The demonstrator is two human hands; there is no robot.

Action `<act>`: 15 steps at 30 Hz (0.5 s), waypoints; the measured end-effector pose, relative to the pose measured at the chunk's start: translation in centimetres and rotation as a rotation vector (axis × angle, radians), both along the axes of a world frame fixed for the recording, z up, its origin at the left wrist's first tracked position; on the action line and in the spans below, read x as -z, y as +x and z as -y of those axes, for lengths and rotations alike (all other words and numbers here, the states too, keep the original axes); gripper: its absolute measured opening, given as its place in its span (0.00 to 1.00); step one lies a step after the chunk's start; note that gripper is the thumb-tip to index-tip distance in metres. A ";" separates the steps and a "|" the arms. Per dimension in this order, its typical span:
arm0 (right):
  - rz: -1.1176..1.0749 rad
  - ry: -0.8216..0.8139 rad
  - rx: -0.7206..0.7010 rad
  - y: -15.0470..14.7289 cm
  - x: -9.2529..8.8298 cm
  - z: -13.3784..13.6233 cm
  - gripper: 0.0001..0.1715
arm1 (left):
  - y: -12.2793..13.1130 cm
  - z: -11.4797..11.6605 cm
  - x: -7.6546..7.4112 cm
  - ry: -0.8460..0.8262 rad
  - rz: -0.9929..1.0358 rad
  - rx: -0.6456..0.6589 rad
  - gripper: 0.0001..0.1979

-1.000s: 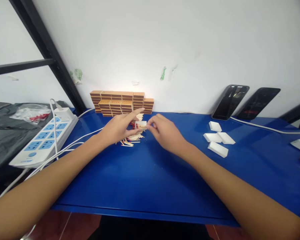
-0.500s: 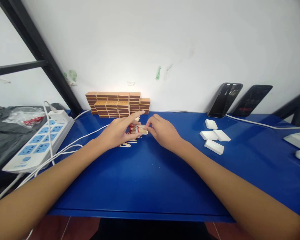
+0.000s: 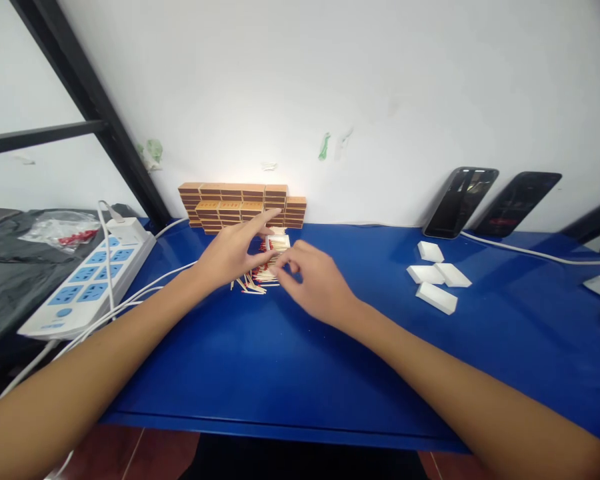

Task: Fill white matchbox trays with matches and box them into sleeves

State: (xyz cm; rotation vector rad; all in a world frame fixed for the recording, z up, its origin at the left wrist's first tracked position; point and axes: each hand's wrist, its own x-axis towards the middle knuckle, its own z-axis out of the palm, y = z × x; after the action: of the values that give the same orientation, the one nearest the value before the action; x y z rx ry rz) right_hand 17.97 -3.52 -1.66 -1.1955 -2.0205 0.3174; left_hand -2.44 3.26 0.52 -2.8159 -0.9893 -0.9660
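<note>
A small white matchbox tray [image 3: 279, 240] with red-headed matches in it is at the fingers of my left hand [image 3: 233, 252]. The thumb and a finger close on its left end, while the index finger points out above. My right hand [image 3: 317, 280] is just right of a loose heap of matches [image 3: 266, 275], thumb and index finger curled together in a pinch. Whether a match is between those fingertips I cannot make out. The heap lies on the blue table [image 3: 280, 360], below the tray and partly under both hands.
Stacked brown matchboxes [image 3: 230, 207] stand against the wall behind the hands. Several white trays [image 3: 436, 299] lie to the right. Two phones [image 3: 460, 203] lean on the wall. On the left are a power strip [image 3: 87, 280], white cables and a plastic bag [image 3: 60, 230].
My right hand has drawn back from the tray, down and toward the heap. The tray has tilted up away from me in my left fingers, uncovering more loose matches. The view has shifted slightly left.
</note>
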 end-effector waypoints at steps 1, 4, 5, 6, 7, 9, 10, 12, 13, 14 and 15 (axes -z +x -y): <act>0.012 -0.032 -0.038 -0.5 0.2 0.4 0.05 | 0.0 -0.1 0.0 -0.002 -0.009 -0.004 0.37; 0.060 -0.097 -0.111 -1.8 1.2 0.9 0.03 | 0.0 0.0 0.2 -0.001 -0.037 -0.017 0.37; 0.075 -0.102 -0.124 -2.0 1.5 0.9 0.03 | 0.0 0.1 0.2 0.004 -0.043 -0.018 0.37; 0.089 -0.103 -0.133 -2.1 1.7 0.8 0.02 | 0.1 0.1 0.2 0.009 -0.047 -0.017 0.37; 0.102 -0.104 -0.140 -2.2 1.8 0.7 0.02 | 0.1 0.1 0.3 0.015 -0.051 -0.017 0.37; 0.130 -0.114 -0.157 -2.2 1.8 0.6 0.03 | 0.2 0.1 0.3 0.031 -0.058 -0.017 0.37; 0.147 -0.126 -0.167 -2.1 1.7 0.5 0.03 | 0.2 0.1 0.3 0.038 -0.061 -0.018 0.36; 0.185 -0.149 -0.180 -2.0 1.4 0.5 0.03 | 0.1 0.1 0.4 0.050 -0.059 -0.019 0.36; 0.203 -0.153 -0.182 -2.0 1.3 0.5 0.02 | 0.1 0.0 0.4 0.054 -0.056 -0.018 0.35; 0.218 -0.150 -0.177 -1.9 1.2 0.6 0.02 | 0.1 0.0 0.4 0.055 -0.054 -0.017 0.35; 0.229 -0.144 -0.170 -1.9 1.2 0.6 0.02 | 0.0 0.0 0.4 0.055 -0.054 -0.015 0.35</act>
State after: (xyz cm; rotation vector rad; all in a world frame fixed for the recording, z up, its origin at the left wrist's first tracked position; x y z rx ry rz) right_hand 16.09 -4.13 -2.88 -1.1944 -2.3386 0.4315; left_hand -2.40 3.30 0.11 -2.7702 -0.9611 -0.8970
